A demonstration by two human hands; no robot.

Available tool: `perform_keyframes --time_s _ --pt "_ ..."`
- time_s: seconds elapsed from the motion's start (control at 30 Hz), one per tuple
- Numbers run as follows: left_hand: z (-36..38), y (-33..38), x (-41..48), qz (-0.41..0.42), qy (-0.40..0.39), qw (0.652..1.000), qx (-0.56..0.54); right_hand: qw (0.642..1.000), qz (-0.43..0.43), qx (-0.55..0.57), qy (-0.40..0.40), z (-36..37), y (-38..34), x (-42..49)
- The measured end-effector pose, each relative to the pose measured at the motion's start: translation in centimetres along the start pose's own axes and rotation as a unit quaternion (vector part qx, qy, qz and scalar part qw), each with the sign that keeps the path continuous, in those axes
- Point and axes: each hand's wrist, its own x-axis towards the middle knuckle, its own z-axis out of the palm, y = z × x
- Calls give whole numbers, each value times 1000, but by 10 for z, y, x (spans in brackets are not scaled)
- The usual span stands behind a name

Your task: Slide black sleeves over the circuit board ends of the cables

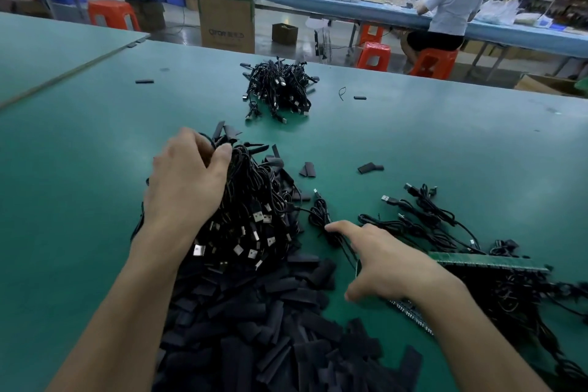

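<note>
Cables in a thick black bundle sit mid-table on the far end of a heap of sleeves. The left hand has its fingers curled over the bundle's far top and grips it, probably to steady the mass while one cable is drawn free. The right hand lies low, just right of the bundle. Its index finger is stretched out and touches a small coil trailing from the bundle's right edge; the thumb is spread, nothing shows in its hold, and its other fingers are hidden beneath it. Metal plugs glint on the bundle's near side, but board ends cannot be picked out there. The heap lies nearest of all, handy for either hand. To the right, loose cables sprawl beside a green strip, partly blurred, and would likely snag a wide reach. A second bundle rests well apart at the far side of the table, with stray sleeves scattered between. A person sits at a far bench.
</note>
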Motion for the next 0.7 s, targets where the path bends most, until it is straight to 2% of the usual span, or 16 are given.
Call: perform_keyframes --time_s 0.13,0.27,0.33,0.4,0.43,0.5,0.6,0.7 --pt "-2 2 -4 11 55 998 28 996 -29 54 71 -6 1 1" --pt "-4 17 -9 115 66 991 19 957 -75 153 234 -14 -5 3" --pt "-2 25 -14 168 5 985 -27 922 -93 189 324 -18 -12 4" --pt "2 30 -22 204 -103 968 -99 888 -123 211 390 -24 -20 4" --pt "4 32 -25 215 -152 955 -136 872 -149 239 401 -26 -24 3" --pt "8 34 -30 227 -209 933 -185 847 -208 315 374 -28 -29 1" --pt "13 37 -32 222 -245 914 -234 808 -265 421 316 -26 -34 0" --pt "13 37 -32 192 -258 903 -286 762 -282 500 299 -24 -36 4"
